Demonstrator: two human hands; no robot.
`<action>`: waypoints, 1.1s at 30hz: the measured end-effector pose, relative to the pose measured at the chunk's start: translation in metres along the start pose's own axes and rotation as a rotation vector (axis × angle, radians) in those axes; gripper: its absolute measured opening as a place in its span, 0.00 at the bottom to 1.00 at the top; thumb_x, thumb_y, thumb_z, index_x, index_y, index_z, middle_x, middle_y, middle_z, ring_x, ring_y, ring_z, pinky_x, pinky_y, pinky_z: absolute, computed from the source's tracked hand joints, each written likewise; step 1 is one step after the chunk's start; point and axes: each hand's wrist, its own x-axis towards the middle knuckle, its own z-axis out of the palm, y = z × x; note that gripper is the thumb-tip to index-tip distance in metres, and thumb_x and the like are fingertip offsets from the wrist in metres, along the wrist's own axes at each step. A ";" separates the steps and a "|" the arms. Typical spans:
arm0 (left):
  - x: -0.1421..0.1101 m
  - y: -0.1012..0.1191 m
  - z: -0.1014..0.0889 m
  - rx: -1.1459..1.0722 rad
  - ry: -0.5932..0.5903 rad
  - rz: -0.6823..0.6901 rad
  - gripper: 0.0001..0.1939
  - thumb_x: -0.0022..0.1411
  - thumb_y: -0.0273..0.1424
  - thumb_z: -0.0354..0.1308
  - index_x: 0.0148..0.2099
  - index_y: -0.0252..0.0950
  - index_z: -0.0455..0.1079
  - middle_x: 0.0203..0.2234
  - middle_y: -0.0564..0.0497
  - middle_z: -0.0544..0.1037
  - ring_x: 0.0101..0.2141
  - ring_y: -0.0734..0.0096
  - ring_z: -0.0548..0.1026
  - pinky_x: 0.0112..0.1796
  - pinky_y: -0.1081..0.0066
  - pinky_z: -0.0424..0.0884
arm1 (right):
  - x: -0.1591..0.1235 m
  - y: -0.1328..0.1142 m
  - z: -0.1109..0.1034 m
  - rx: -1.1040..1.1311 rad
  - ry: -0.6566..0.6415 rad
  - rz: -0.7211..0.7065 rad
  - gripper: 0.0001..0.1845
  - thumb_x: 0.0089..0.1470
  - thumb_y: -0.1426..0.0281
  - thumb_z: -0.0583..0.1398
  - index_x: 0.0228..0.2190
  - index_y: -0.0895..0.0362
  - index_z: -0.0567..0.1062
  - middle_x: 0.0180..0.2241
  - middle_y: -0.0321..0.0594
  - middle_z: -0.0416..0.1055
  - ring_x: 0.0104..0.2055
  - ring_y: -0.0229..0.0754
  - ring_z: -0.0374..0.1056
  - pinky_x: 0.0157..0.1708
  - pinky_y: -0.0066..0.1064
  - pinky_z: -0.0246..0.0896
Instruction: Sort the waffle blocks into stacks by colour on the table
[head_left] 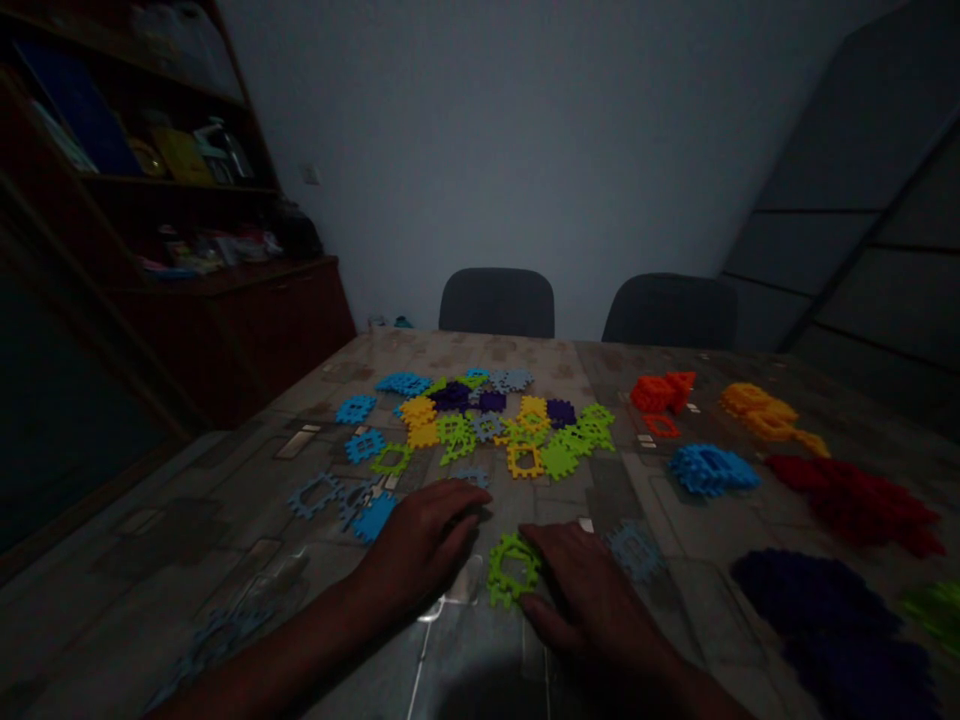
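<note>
Right hand (581,580) pinches green piece (501,588) by its three-o'clock edge — shallow-looking hold, so piece may slip or twist. Left hand (429,525), empty, thumb apart, at piece's ten o'clock — careless sweep could knock blue piece (375,516).

Looks like a home I'm in: chairs (496,302) across my patterned desk (244,520), cluttered wooden cabinet (277,312) off left, plain wall (480,150) ahead!

Count: 1 bench (225,485), 2 chairs (496,300) (671,308) far side, 1 left hand (427,530), 1 right hand (589,580), 1 green piece (498,572) at it. Right side: 1 orange-red heap (660,393), 1 yellow-orange heap (759,410), 1 blue heap (712,470). Mid-bench pieces (559,460) overlap, uncountable.
</note>
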 end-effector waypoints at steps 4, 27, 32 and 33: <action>-0.001 -0.001 0.002 0.019 -0.080 0.012 0.13 0.67 0.28 0.50 0.49 0.38 0.73 0.42 0.46 0.81 0.43 0.61 0.78 0.45 0.58 0.75 | 0.000 -0.002 0.001 -0.031 -0.010 0.023 0.29 0.50 0.74 0.62 0.55 0.57 0.68 0.48 0.47 0.73 0.48 0.52 0.69 0.50 0.46 0.64; 0.004 -0.021 -0.008 0.035 -0.002 -0.031 0.12 0.66 0.30 0.50 0.47 0.41 0.73 0.42 0.48 0.80 0.44 0.62 0.77 0.47 0.60 0.72 | 0.010 -0.005 -0.016 0.105 -0.206 -0.044 0.34 0.48 0.80 0.61 0.57 0.55 0.64 0.53 0.44 0.70 0.54 0.49 0.63 0.55 0.42 0.58; 0.004 -0.024 -0.008 0.031 -0.015 -0.040 0.12 0.66 0.29 0.50 0.47 0.40 0.73 0.43 0.48 0.80 0.45 0.62 0.76 0.48 0.60 0.72 | 0.010 -0.005 -0.018 0.134 -0.207 -0.014 0.36 0.47 0.75 0.65 0.58 0.54 0.64 0.55 0.45 0.68 0.55 0.52 0.61 0.56 0.44 0.55; 0.004 -0.025 -0.008 0.030 -0.016 -0.041 0.12 0.66 0.29 0.50 0.47 0.40 0.73 0.43 0.48 0.80 0.45 0.62 0.77 0.48 0.60 0.72 | 0.011 -0.005 -0.017 0.139 -0.211 -0.005 0.36 0.48 0.74 0.66 0.58 0.55 0.64 0.55 0.45 0.68 0.55 0.52 0.61 0.57 0.44 0.55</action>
